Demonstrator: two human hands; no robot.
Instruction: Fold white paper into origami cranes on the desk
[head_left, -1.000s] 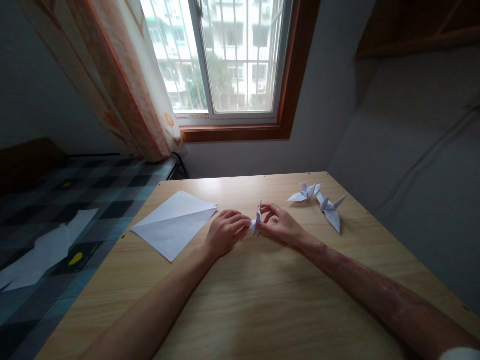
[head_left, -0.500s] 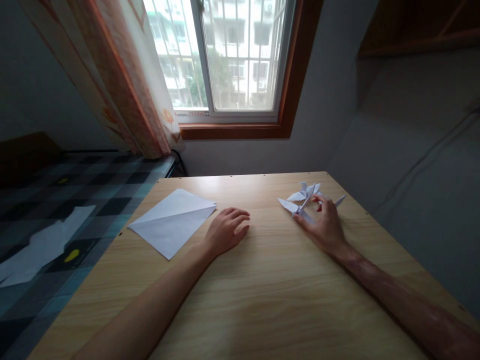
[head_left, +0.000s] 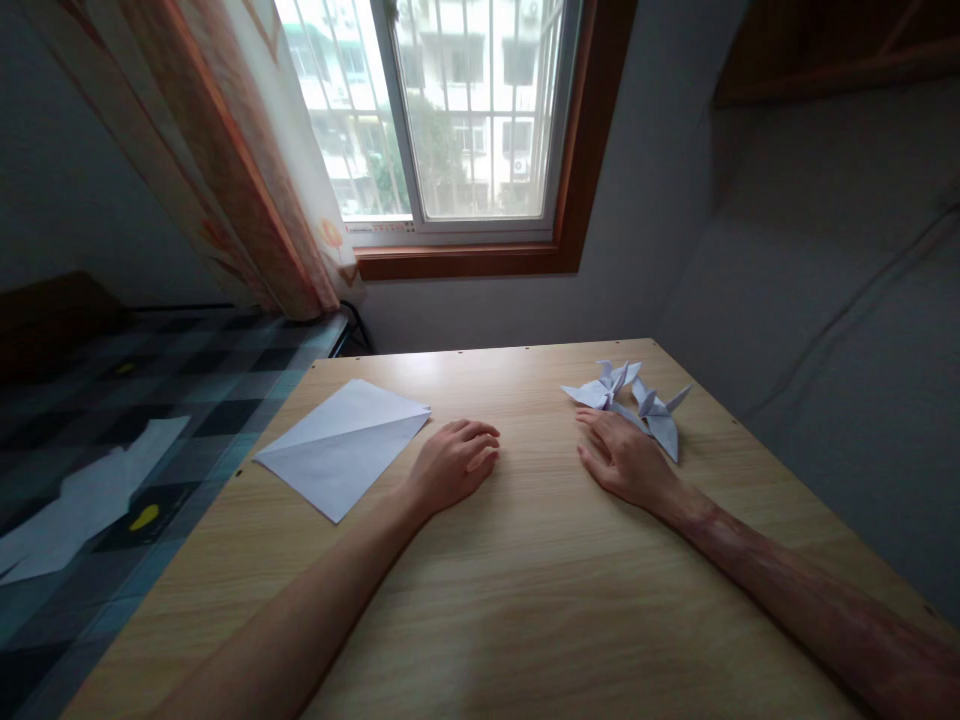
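My left hand (head_left: 454, 462) rests on the wooden table (head_left: 525, 580) with its fingers loosely curled and nothing in it, just right of a white paper square (head_left: 341, 446) creased along its diagonal. My right hand (head_left: 624, 458) lies flat and open on the table, holding nothing. Just beyond its fingertips sit several white folded paper cranes (head_left: 630, 398), close together near the table's far right corner. The nearest crane lies right next to my fingers; I cannot tell if they touch.
A window (head_left: 457, 110) with bars and a patterned curtain (head_left: 247, 170) stand behind the table. Left of the table is a bed with a checked cover (head_left: 112, 420) and white paper scraps (head_left: 82, 500). A grey wall (head_left: 847, 300) runs along the table's right side.
My right hand carried the folded crane from the table's middle to the cranes at the far right, let it go, and drew back flat. My left hand stayed put.
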